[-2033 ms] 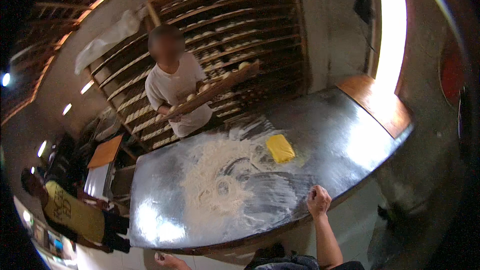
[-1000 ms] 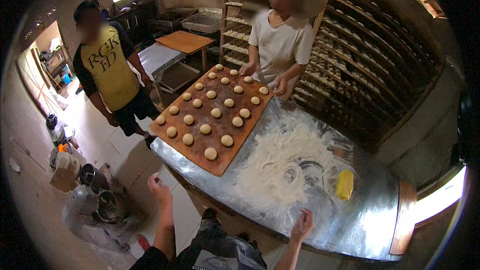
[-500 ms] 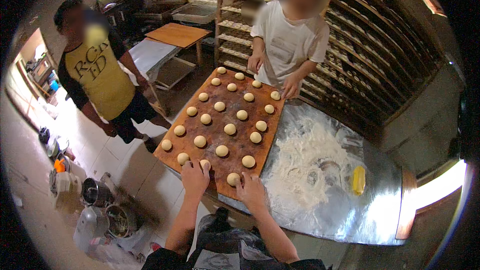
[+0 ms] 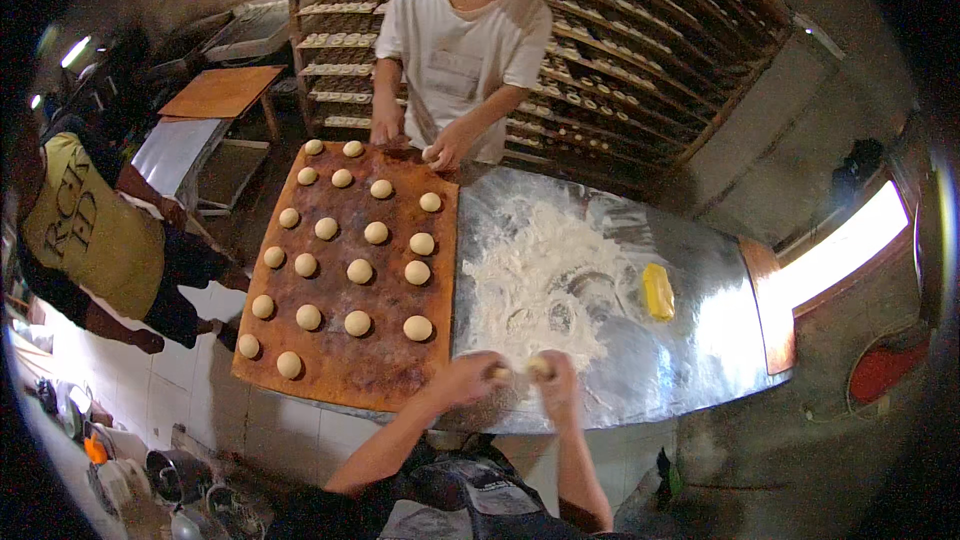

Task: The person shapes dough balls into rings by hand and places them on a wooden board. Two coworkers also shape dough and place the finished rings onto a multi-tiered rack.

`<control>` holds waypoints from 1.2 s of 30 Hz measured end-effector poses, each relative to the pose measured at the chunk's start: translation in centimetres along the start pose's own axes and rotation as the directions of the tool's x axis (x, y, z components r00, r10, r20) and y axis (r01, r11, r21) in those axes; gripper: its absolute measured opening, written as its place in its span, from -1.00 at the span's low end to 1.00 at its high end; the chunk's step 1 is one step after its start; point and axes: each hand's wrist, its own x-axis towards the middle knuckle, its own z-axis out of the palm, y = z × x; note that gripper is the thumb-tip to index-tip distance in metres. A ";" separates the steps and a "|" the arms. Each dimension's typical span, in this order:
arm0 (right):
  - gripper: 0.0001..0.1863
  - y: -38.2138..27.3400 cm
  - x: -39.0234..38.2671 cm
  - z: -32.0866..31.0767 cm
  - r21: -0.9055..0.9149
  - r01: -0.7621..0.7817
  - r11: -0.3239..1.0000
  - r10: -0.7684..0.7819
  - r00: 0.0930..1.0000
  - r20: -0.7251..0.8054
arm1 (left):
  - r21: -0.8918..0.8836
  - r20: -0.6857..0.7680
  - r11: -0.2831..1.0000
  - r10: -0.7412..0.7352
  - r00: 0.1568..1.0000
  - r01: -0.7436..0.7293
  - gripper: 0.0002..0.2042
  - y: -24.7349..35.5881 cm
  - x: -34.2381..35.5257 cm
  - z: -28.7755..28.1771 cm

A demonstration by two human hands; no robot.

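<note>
My left hand is closed on a pale dough ball, mostly covered by the fingers. Beside it, my right hand grips another dough ball. Both hands are held close together, a short gap apart, over the near edge of white flour spread on the metal table. To their left lies a brown board bearing several round dough balls in loose rows. Across the table, a co-worker's hand is at a dough ball by the board's far corner.
A yellow packet lies right of the flour. The co-worker in white stands before a tall rack of filled trays. Another person in a yellow shirt is at the left. Pots stand on the floor, lower left.
My hands have left the board's near edge and moved right over the flour, carrying two dough balls from it. The view has turned right. The co-worker's hand is now at a corner dough ball.
</note>
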 end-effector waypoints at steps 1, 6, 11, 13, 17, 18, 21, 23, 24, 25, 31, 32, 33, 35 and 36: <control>-0.68 1.4 1.3 -1.2 0.047 0.019 0.999 -0.017 0.998 -0.059 | -0.016 0.075 0.997 0.077 0.994 -0.076 -0.70 0.6 1.7 1.1; -0.74 2.4 4.4 -1.7 -0.704 0.088 0.705 -0.351 0.905 -0.239 | 0.395 -0.344 0.918 0.111 0.933 0.037 -0.71 1.3 0.8 -1.0; -0.75 -4.9 7.0 7.4 -0.445 0.321 0.836 -0.192 0.931 0.311 | 0.399 -0.837 0.586 -0.081 0.541 0.705 -0.63 -3.3 -6.4 -10.0; -0.70 -8.0 7.0 12.8 -0.364 0.314 0.877 -0.182 0.918 0.353 | 0.410 -0.822 0.527 -0.140 0.552 0.744 -0.61 -5.1 -7.4 -11.4; -0.66 -9.3 7.0 16.2 -0.077 0.573 0.816 -0.477 0.743 0.470 | 0.294 -0.690 0.868 -0.098 0.717 0.401 -0.65 -6.0 -5.7 -11.6; -0.65 -9.0 6.4 15.7 0.080 0.407 0.910 -0.393 0.786 0.477 | 0.066 -0.634 0.938 -0.225 0.740 0.342 -0.65 -5.5 -5.0 -11.3; -0.57 -6.1 4.7 11.0 0.151 0.117 0.982 -0.170 0.894 0.414 | -0.043 -0.541 0.981 -0.181 0.821 0.188 -0.67 -3.0 -1.8 -8.6; -0.56 -2.5 5.0 5.5 0.146 0.048 0.988 -0.087 0.959 0.270 | 0.180 -0.393 0.984 0.061 0.918 0.012 -0.68 -1.2 1.5 -5.7; -0.58 -0.6 5.5 2.8 0.181 0.037 0.983 -0.067 0.984 0.164 | 0.111 -0.261 0.989 0.124 0.957 -0.098 -0.68 -0.5 3.6 -4.4; -0.67 1.5 5.8 0.1 0.187 -0.058 0.981 0.048 0.997 0.057 | 0.056 -0.137 0.998 0.011 0.991 -0.004 -0.69 0.2 5.5 -2.5; -0.77 9.2 9.3 -9.4 -0.390 -0.011 0.921 0.009 1.000 -0.009 | 0.568 -0.232 0.819 0.060 0.971 0.085 -0.70 2.0 11.9 3.2; -0.76 9.6 9.6 -9.4 -0.467 0.003 0.884 -0.060 0.992 -0.107 | 0.596 -0.315 0.799 0.140 0.939 0.080 -0.67 2.1 12.6 3.6; -0.74 9.7 9.7 -9.1 -0.556 -0.008 0.831 -0.100 0.981 -0.163 | 0.628 -0.399 0.773 0.224 0.889 0.088 -0.63 2.0 13.0 4.1; -0.62 9.7 11.1 -8.0 -0.496 0.166 0.852 -0.280 0.946 -0.163 | 0.691 -0.391 0.717 0.257 0.884 0.097 -0.55 1.7 15.5 5.4; -0.55 9.7 11.7 -7.3 -0.473 0.265 0.840 -0.396 0.896 -0.202 | 0.741 -0.405 0.665 0.332 0.852 0.093 -0.51 1.6 16.4 6.0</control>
